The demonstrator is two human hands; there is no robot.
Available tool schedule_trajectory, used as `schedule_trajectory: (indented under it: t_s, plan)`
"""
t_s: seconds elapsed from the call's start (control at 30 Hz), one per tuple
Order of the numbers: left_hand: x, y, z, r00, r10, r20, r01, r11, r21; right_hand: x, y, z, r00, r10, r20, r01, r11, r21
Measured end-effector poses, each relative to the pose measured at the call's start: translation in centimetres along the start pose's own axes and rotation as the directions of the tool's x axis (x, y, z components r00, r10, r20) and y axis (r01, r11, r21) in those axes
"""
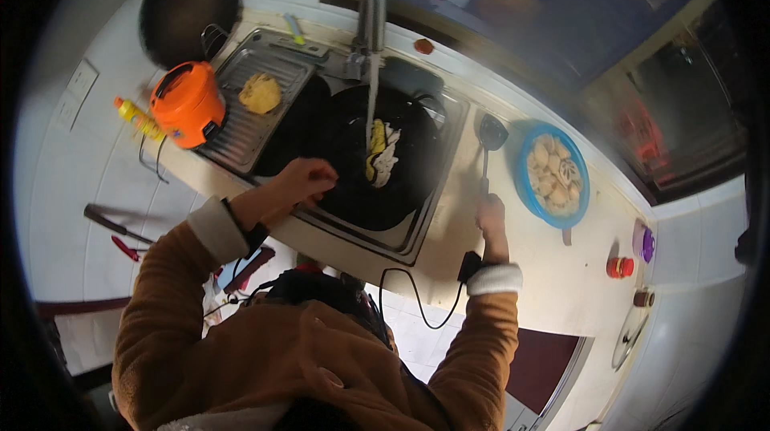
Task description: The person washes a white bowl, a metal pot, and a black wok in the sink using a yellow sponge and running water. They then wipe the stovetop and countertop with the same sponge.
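Note:
A black wok (349, 202) sits in the steel sink under the tap (377, 10), from which water runs onto a yellow and white cloth (384, 151) inside it. My left hand (313, 181) is raised over the wok's near left edge with curled fingers; no object shows in it. On the counter to the right, my right hand (491, 214) is closed around the handle of a dark spatula (493, 132), whose blade points away from me. A blue basin (524, 184) holding pale rounded pieces, perhaps food, stands to the right of the spatula.
On the ribbed drainboard (240, 142) lies a yellowish sponge-like pad (260, 94). An orange rice cooker (187, 105) and a yellow bottle (139, 118) stand at its left. Another wok (191, 10) leans on the wall. A red-lidded jar (619, 267) stands far right; a black cable (415, 286) hangs by the counter edge.

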State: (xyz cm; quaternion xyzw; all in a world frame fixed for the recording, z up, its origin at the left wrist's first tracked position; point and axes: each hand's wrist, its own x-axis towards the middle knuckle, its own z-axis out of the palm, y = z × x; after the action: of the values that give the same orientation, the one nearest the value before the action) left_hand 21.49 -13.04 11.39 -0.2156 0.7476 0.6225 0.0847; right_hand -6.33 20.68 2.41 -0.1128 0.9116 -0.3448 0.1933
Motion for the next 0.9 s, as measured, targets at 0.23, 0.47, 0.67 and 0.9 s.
schedule_trajectory:
  t_s: [0.23, 0.47, 0.67, 0.9]
  plan:
    - [5.3, 1.3, 3.9, 0.974, -0.147, 0.173, 0.209, 0.879, -0.428, -11.4, -10.8, 4.5, 0.931, -0.366, -0.005, 0.360, 0.914, 0.189]
    - [10.6, -0.9, 5.6, 0.983, -0.151, 0.100, 0.162, 0.489, -0.857, -13.0, -16.4, 12.3, 0.940, -0.338, 0.053, 0.310, 0.905, 0.290]
    - [8.8, -2.3, 1.7, 0.941, -0.290, 0.175, 0.296, 0.450, -0.842, -3.5, -15.0, 14.3, 0.903, -0.427, -0.040, 0.420, 0.899, -0.122]
    - [4.3, -4.2, -2.1, 0.907, -0.360, 0.219, 0.378, 0.467, -0.799, 5.0, -11.2, 25.0, 0.894, -0.439, 0.088, 0.432, 0.795, -0.427]
